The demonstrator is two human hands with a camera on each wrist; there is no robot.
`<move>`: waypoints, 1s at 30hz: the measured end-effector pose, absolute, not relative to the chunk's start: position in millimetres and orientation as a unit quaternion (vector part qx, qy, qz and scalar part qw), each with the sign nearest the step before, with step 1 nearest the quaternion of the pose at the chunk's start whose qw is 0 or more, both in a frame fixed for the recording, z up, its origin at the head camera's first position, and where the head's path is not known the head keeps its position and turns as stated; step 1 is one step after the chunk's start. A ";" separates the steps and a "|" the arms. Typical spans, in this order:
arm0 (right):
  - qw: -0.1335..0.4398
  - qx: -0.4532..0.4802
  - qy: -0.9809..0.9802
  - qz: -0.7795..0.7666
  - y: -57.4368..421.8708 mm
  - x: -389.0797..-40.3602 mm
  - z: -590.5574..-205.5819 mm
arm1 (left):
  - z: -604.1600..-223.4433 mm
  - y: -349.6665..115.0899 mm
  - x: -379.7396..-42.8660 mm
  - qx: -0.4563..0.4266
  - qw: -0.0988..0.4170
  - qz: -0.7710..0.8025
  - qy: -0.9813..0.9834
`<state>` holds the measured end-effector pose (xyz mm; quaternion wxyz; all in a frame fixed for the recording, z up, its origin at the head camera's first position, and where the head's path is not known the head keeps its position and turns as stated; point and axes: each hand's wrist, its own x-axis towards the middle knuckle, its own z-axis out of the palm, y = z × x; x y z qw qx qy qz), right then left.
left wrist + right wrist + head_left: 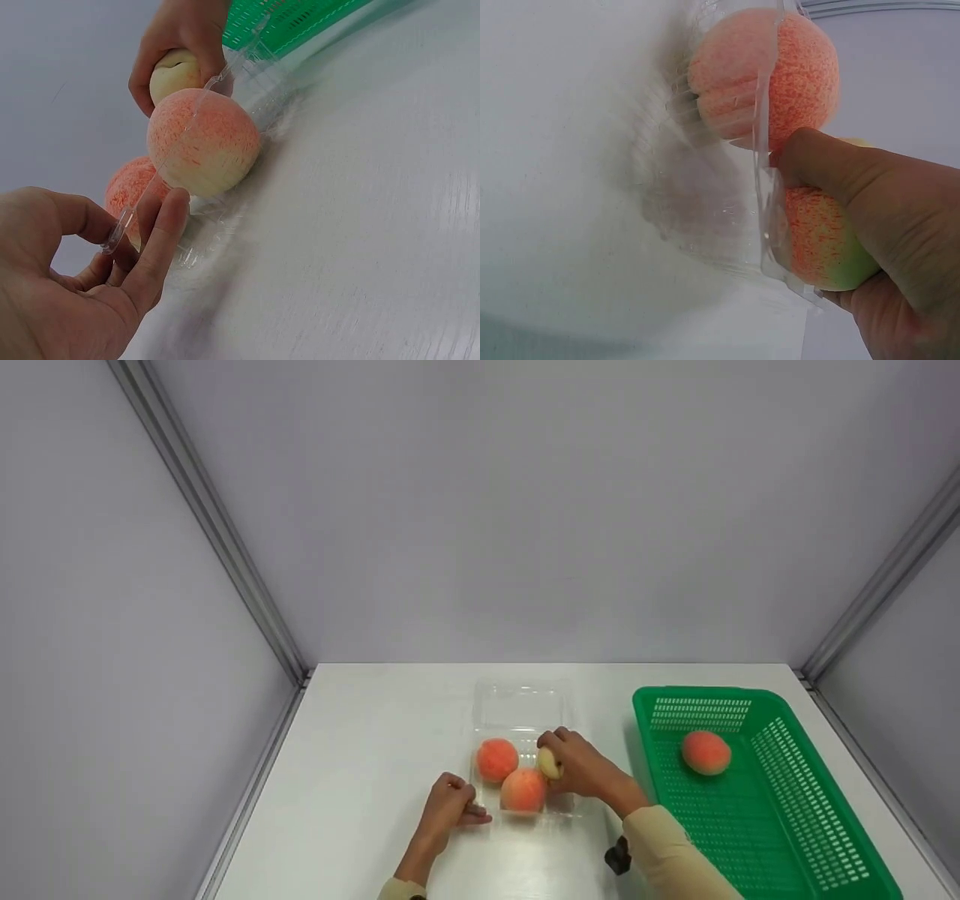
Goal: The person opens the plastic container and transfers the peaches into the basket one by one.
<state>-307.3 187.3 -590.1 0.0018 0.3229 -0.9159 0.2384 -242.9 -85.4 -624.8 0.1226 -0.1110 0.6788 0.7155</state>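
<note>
A clear plastic clamshell box (561, 802) lies with its lid (521, 709) folded back toward the wall. Inside sit two peaches, one orange-red (496, 760) at the back left and one paler (523, 790) at the front. My right hand (589, 765) grips a third peach (825, 244), yellowish with red speckles, at the box's right side; its fingers curl round the fruit. At the front left corner, my left hand (97, 270) pinches the box's rim between thumb and fingers, as the left wrist view shows.
To the right stands a green perforated basket (765, 847) with one peach (706, 752) in its far part. The white table (337, 780) meets grey panels (525, 510) at the back and sides.
</note>
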 end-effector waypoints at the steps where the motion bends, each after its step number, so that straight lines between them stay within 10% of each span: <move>1: 0.002 0.323 -0.916 0.238 187.6 -307.2 -589.5 | -624.9 -85.5 -243.0 -0.111 0.123 0.717 0.677; 30: 0.005 0.322 -0.913 0.250 196.9 -305.4 -567.2 | -624.7 -85.3 -241.9 -0.106 0.120 0.722 0.673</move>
